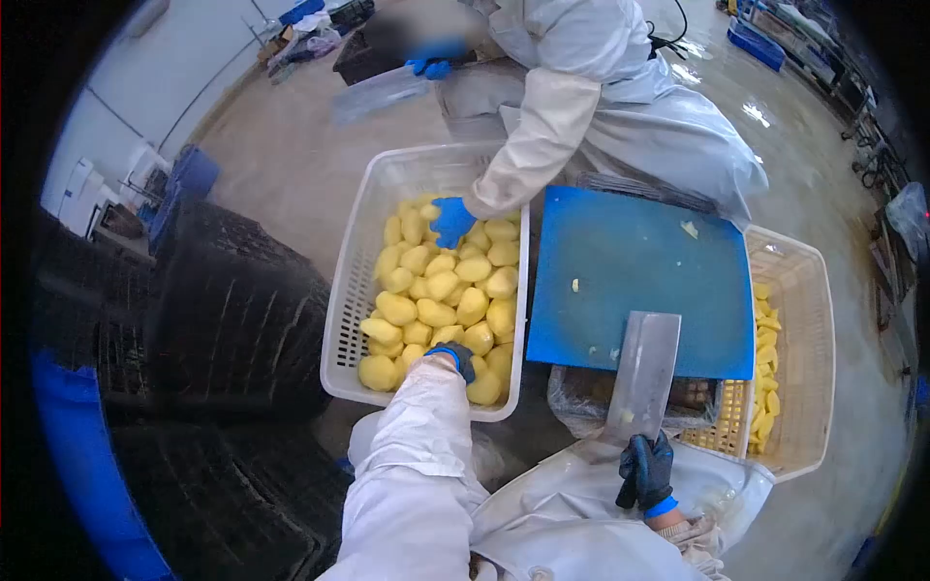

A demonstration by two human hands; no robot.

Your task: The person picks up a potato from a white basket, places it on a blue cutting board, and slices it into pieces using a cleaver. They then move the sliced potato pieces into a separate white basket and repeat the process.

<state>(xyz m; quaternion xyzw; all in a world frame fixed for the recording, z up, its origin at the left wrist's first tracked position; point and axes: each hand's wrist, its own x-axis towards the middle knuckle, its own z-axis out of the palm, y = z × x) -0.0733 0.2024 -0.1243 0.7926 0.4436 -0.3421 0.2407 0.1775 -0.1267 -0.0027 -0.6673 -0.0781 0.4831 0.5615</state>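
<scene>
My left hand, in a dark glove with a blue cuff, reaches among peeled potatoes in a white plastic crate. Its fingers are mostly hidden, and whether it grips a potato does not show. In a dark glove too, my right hand is closed around the handle of a wide-bladed cleaver. The blade points away from me and overlaps the near edge of the blue cutting board. Small pale scraps lie on the board.
Across from me, a co-worker's blue-gloved hand touches potatoes; their other glove is by a large blade. A beige crate with cut yellow pieces stands right of the board. Black crates stand at left.
</scene>
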